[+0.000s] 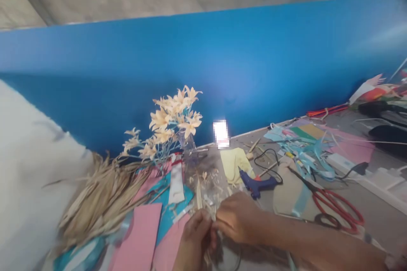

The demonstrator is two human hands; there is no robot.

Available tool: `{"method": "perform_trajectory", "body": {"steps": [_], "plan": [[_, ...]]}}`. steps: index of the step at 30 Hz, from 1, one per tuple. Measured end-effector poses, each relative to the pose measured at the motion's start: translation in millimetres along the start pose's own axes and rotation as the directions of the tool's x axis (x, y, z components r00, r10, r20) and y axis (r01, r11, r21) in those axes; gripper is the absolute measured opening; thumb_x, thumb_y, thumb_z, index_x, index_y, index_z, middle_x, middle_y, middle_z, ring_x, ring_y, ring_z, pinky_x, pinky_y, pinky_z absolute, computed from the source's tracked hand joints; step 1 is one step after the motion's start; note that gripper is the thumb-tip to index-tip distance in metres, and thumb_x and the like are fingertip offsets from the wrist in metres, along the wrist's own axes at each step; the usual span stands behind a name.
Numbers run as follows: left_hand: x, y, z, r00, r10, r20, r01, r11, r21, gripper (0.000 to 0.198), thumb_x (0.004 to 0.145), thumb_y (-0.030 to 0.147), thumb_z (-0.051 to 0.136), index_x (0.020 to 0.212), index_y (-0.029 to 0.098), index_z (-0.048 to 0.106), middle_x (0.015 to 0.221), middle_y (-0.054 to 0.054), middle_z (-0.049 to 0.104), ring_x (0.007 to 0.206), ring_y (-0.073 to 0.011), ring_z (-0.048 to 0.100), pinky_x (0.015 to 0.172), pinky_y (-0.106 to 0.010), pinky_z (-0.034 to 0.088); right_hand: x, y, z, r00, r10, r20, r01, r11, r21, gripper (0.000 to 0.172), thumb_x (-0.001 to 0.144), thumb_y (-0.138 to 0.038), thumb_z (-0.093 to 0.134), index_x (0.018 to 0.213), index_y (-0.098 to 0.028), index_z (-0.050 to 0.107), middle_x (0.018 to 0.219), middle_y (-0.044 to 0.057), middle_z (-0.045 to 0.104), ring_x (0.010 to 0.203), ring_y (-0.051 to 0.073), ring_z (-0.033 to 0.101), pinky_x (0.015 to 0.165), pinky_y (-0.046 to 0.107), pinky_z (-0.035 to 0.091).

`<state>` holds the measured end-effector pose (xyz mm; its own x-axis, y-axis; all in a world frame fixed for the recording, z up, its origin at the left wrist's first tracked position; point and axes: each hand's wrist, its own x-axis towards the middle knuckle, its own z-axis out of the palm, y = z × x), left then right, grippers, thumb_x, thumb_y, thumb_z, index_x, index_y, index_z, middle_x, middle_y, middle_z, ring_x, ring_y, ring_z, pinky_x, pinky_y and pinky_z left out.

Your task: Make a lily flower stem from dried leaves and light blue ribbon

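My left hand point(197, 232) is closed in a pinch at the bottom middle, with a pale dried-leaf strip point(199, 194) standing up from between its fingers. Against it rests my right hand point(237, 217), its fingers bent and pressed together at the same spot. Whatever the right fingertips grip is too small and blurred to make out. Just beyond the right hand lies a blue glue gun point(259, 183), its nozzle over a yellow cloth-like piece point(233, 161). Small pale scraps point(208, 176) are scattered on the table in front of both hands.
Cream artificial flowers point(174, 114) stand in a clear vase point(189, 152) by the blue wall. Dried leaves point(101, 194) and pink sheets point(140, 235) lie on the left. Red-handled scissors point(338, 209), blue ribbon point(318, 159) and a white power strip point(375, 186) are at right.
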<state>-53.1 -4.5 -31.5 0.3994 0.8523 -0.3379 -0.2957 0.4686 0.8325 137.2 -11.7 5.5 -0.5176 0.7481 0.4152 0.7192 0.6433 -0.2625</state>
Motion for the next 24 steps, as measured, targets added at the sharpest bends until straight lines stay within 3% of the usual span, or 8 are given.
{"method": "perform_trajectory", "body": {"steps": [3, 7, 12, 16, 19, 24], "plan": [[-6, 10, 18.5, 0.99, 0.13, -0.052, -0.107, 0.945, 0.309, 0.039, 0.083, 0.04, 0.068, 0.055, 0.017, 0.052, 0.047, 0.001, 0.049, 0.046, -0.0098, 0.041, 0.049, -0.023, 0.03, -8, 23, 17, 0.988, 0.059, -0.141, -0.06, 0.998, -0.007, 0.046, 0.098, -0.04, 0.045, 0.06, -0.019, 0.059, 0.055, 0.003, 0.061, 0.052, 0.013, 0.051, 0.055, 0.029, 0.025], [-18, 16, 17.1, 0.981, 0.189, -0.033, -0.135, 0.802, 0.581, 0.04, 0.088, 0.04, 0.057, 0.055, 0.019, 0.051, 0.05, 0.001, 0.047, 0.05, -0.0124, 0.043, 0.052, -0.025, 0.032, -14, 56, 18, 0.944, 0.246, -0.22, -0.239, 0.969, 0.057, 0.048, 0.099, -0.041, 0.04, 0.061, -0.019, 0.059, 0.059, 0.005, 0.063, 0.058, 0.015, 0.055, 0.059, 0.028, 0.029], [-9, 22, 4.6, 0.956, 0.291, 0.031, -0.178, 0.495, 0.851, 0.032, 0.089, 0.031, 0.049, 0.059, 0.021, 0.05, 0.058, 0.0, 0.053, 0.057, -0.0148, 0.048, 0.058, -0.027, 0.033, -15, 66, 20, 0.903, 0.368, -0.222, -0.333, 0.926, 0.179, 0.029, 0.097, -0.033, 0.042, 0.101, -0.021, 0.068, 0.073, 0.005, 0.073, 0.068, 0.019, 0.065, 0.067, 0.027, 0.038], [23, 26, 7.3, 0.937, 0.349, 0.024, -0.09, 0.173, 0.981, 0.025, 0.087, 0.025, 0.047, 0.063, 0.021, 0.051, 0.064, 0.0, 0.056, 0.061, -0.0152, 0.05, 0.06, -0.027, 0.033, -14, 61, 27, 0.919, 0.365, -0.146, -0.343, 0.926, 0.156, 0.027, 0.096, -0.03, 0.044, 0.101, -0.022, 0.069, 0.073, 0.005, 0.074, 0.066, 0.02, 0.066, 0.065, 0.027, 0.038], [47, 23, 15.2, 0.915, 0.403, -0.017, -0.028, 0.105, 0.994, 0.018, 0.083, 0.027, 0.055, 0.067, 0.02, 0.053, 0.074, -0.004, 0.06, 0.069, -0.0179, 0.055, 0.065, -0.028, 0.034, -14, 59, 30, 0.937, 0.329, -0.118, -0.315, 0.941, 0.119, 0.027, 0.096, -0.03, 0.044, 0.099, -0.021, 0.07, 0.077, 0.006, 0.075, 0.068, 0.019, 0.067, 0.065, 0.026, 0.038], [66, 14, 18.1, 0.879, 0.474, -0.054, 0.006, 0.102, 0.995, 0.016, 0.08, 0.025, 0.058, 0.066, 0.019, 0.053, 0.08, -0.009, 0.061, 0.075, -0.0231, 0.058, 0.072, -0.033, 0.037, -14, 60, 33, 0.958, 0.277, -0.077, -0.273, 0.961, 0.052, 0.028, 0.096, -0.029, 0.045, 0.097, -0.021, 0.071, 0.081, 0.007, 0.076, 0.072, 0.02, 0.067, 0.064, 0.026, 0.037]]}}
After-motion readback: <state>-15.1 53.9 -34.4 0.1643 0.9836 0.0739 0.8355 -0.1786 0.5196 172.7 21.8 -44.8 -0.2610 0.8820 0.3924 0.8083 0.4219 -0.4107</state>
